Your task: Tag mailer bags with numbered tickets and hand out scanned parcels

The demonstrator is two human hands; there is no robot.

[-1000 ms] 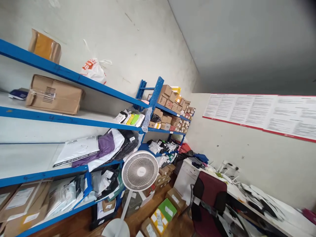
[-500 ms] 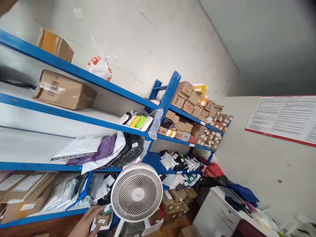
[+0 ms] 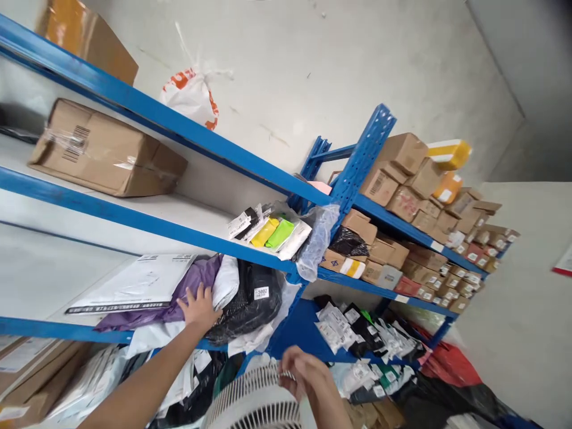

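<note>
My left hand (image 3: 199,306) reaches up to the middle blue shelf (image 3: 134,220) with fingers spread, resting on the pile of soft mail bags: a purple bag (image 3: 196,275), a white bag (image 3: 226,281) and a black bag (image 3: 254,298). A flat white envelope (image 3: 134,283) lies just left of that hand. My right hand (image 3: 304,374) is lower, fingers curled on the top rim of the white standing fan (image 3: 254,402).
A taped cardboard box (image 3: 102,152) sits on the shelf above, an orange-white plastic bag (image 3: 192,95) higher up. Several small cartons (image 3: 415,196) fill the right rack. Packets (image 3: 353,333) crowd the lower shelf. Bags and boxes lie on the floor.
The view has swung left and closer to the shelves. My left hand rose from the lower shelf to the bag pile. My right hand came into view on the fan's rim.
</note>
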